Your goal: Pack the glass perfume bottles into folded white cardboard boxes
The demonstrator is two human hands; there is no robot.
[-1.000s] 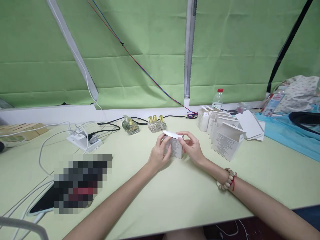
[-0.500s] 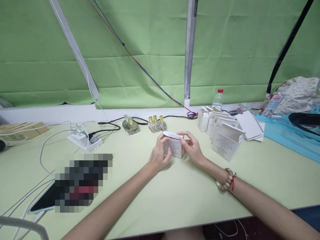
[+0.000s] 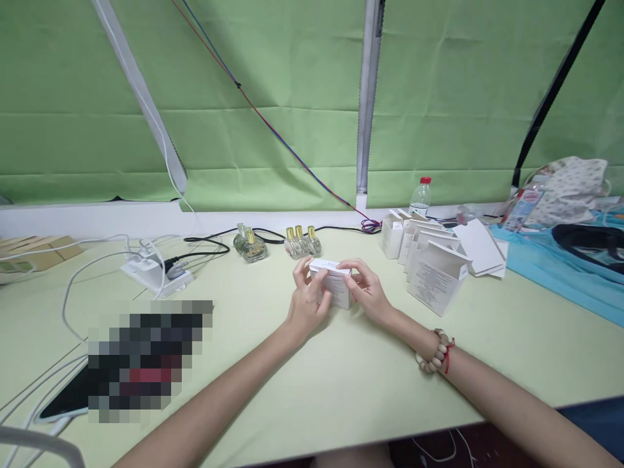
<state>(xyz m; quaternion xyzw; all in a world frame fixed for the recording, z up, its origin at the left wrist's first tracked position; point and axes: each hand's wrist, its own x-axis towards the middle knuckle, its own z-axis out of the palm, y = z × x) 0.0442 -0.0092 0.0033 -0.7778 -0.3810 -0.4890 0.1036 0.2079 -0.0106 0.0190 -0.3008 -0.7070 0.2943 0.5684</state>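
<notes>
Between my hands a small white carton (image 3: 340,292) stands on the table, grey print on the side facing me. Its top flap (image 3: 330,265) lies almost level across the opening. My left hand (image 3: 308,296) grips the left side, with fingers at the top edge and front. My right hand (image 3: 366,289) holds the right end, fingertips at the flap's right corner. Beyond them stand small glass perfume bottles with gold tops (image 3: 302,242) and a rounder glass bottle (image 3: 256,248). To the right, several white cartons (image 3: 433,286) stand in a row with their tops open.
Flat white card pieces (image 3: 480,247) lie behind the cartons. A red-capped plastic bottle (image 3: 421,197) stands at the back. On the left are a power strip (image 3: 158,276) with cables, a tablet (image 3: 68,390) partly blurred out, and brown boxes (image 3: 41,253). Blue plastic sheeting (image 3: 546,273) covers the right end.
The carton's top flap has come down from a raised, curved position to nearly flat, with my fingers on it. The view has shifted slightly.
</notes>
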